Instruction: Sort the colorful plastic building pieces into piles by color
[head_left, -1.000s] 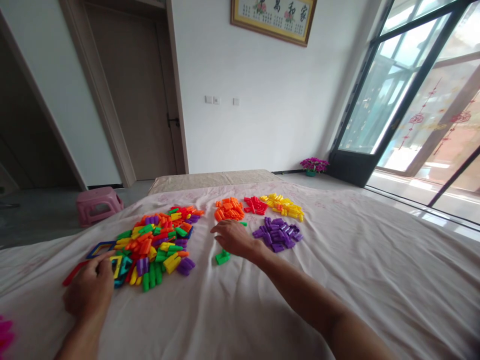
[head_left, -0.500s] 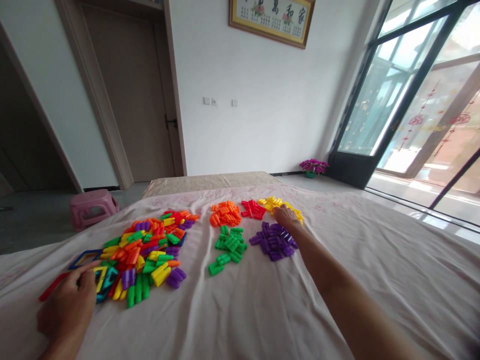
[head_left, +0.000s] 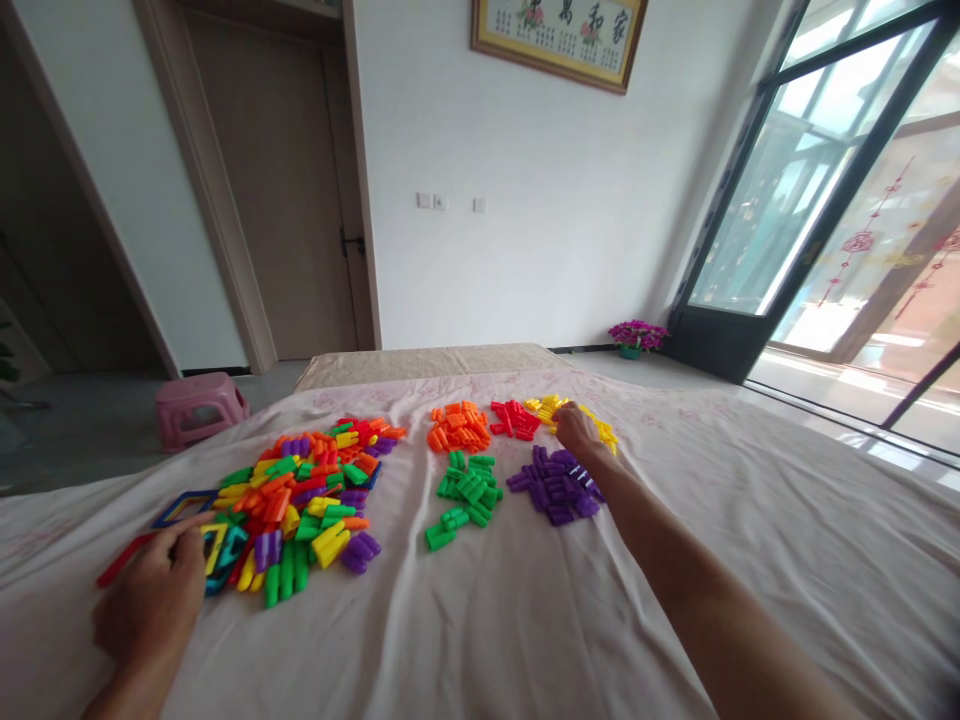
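Observation:
My left hand (head_left: 154, 592) rests at the near left edge of a mixed pile of plastic building blocks (head_left: 292, 495). Its index finger stretches towards a yellow tile frame (head_left: 214, 546), with a gap below the finger; the other fingers are loosely bent and partly hidden. A red tile frame (head_left: 124, 560) sticks out beside this hand. At the far right, my right hand (head_left: 579, 428) reaches down into the yellow blocks (head_left: 604, 430) with bent fingers. Its fingertips are closed, and what they hold is too small to make out.
Sorted heaps lie on the cloth (head_left: 480, 620): orange blocks (head_left: 459, 427), red blocks (head_left: 514, 419), green blocks (head_left: 471, 485) and purple blocks (head_left: 556, 487), the last beside my right forearm. A blue frame (head_left: 184, 507) borders the mixed pile. A pink stool (head_left: 201, 408) stands beyond, left.
The whole view has shifted slightly, so everything appears a little further right. My right hand stays over the yellow blocks, its fingers more bent. My left hand keeps its place by the mixed pile.

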